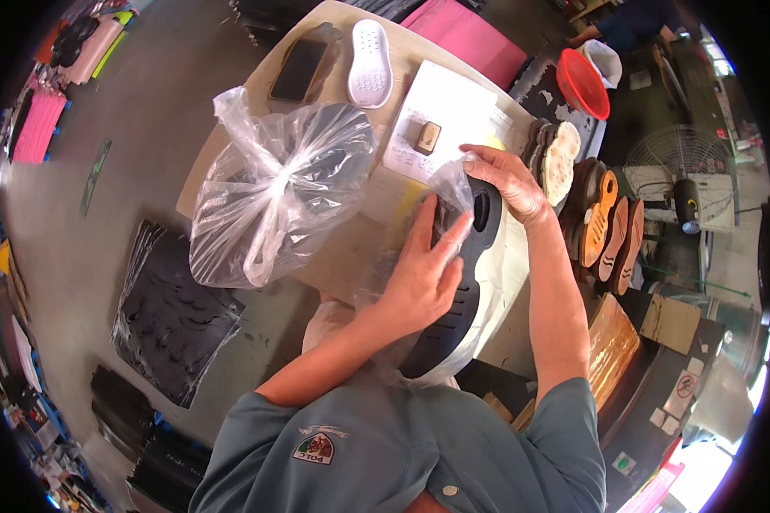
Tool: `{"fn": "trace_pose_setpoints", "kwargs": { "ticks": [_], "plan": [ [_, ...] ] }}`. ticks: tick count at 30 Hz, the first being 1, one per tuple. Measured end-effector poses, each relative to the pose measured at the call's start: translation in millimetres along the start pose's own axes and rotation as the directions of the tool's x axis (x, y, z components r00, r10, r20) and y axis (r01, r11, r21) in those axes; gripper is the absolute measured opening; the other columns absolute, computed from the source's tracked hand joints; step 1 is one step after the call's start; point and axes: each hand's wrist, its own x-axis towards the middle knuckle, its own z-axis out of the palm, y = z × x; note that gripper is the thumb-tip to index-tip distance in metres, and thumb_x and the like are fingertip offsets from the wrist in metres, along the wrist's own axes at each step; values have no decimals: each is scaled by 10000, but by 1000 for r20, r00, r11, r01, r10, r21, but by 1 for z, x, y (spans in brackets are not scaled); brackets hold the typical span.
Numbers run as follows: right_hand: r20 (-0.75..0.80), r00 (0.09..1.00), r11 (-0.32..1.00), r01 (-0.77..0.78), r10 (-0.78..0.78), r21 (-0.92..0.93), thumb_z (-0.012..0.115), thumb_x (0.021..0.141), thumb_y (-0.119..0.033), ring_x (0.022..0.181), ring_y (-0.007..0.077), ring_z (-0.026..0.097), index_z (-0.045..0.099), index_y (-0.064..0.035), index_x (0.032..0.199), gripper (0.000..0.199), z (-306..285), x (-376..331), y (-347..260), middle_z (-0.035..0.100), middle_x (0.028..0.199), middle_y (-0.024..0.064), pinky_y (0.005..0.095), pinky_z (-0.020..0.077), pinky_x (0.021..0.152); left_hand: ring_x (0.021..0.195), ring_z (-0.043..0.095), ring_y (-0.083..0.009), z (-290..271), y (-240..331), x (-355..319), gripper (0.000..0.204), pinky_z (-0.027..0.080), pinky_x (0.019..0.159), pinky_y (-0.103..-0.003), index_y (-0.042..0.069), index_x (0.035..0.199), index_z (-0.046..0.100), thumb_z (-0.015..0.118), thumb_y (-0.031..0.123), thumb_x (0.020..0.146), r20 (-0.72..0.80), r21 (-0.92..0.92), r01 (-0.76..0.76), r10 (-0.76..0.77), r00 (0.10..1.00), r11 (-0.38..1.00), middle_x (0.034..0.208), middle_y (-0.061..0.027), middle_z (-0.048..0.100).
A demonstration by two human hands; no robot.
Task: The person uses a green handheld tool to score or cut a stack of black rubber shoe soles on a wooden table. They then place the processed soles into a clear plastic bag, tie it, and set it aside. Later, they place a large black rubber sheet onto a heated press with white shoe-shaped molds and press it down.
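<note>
A black shoe sole lies partly inside a clear plastic bag at the table edge in front of me. My right hand pinches the bag's far end between thumb and fingers, above the sole's open hole. From the left, my left hand grips the gathered plastic between its fingers, close to the sole's upper part. Beside it sits a knotted clear plastic bag with something dark inside.
A phone, a white sole, written paper sheets and a small block lie on the table. To the right stand several insoles and soles, a red basin and a fan. Black sheets lie at the left.
</note>
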Motion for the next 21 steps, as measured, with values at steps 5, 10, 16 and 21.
{"fn": "trace_pose_setpoints", "kwargs": {
  "ticks": [5,10,16,21],
  "plan": [
    [-337,856,879,242,-393,-410,705,984,-134,920,157,694,728,15,1112,197,13,-9,-9,750,1000,96,296,545,863,1538,261,-561,3,-1,1,648,293,1243,-536,138,1593,481,642,19,977,-14,-40,35,-36,999,999,1676,-377,186],
    [-345,679,671,293,-648,-681,712,952,10,763,195,621,671,-16,1016,80,11,-70,-14,652,901,97,314,517,690,1514,318,-556,2,-3,-2,626,350,1214,-530,186,1565,520,674,38,976,-83,-74,20,-26,996,997,1670,-365,218],
    [-392,834,896,244,-389,-371,758,904,56,731,38,492,623,-6,937,153,18,-136,-51,548,891,6,217,409,625,1448,433,-553,8,-5,-5,564,419,1171,-498,147,1496,581,715,74,954,-155,-57,6,-15,988,998,1645,-375,284],
    [-214,967,775,-30,-137,-631,854,860,-169,734,180,618,702,-16,1280,472,2,-143,-50,743,1103,121,320,518,695,1480,433,-482,2,4,-7,569,385,1203,-494,113,1468,609,758,114,919,-155,5,80,-78,985,997,1628,-305,393]
  ]
}}
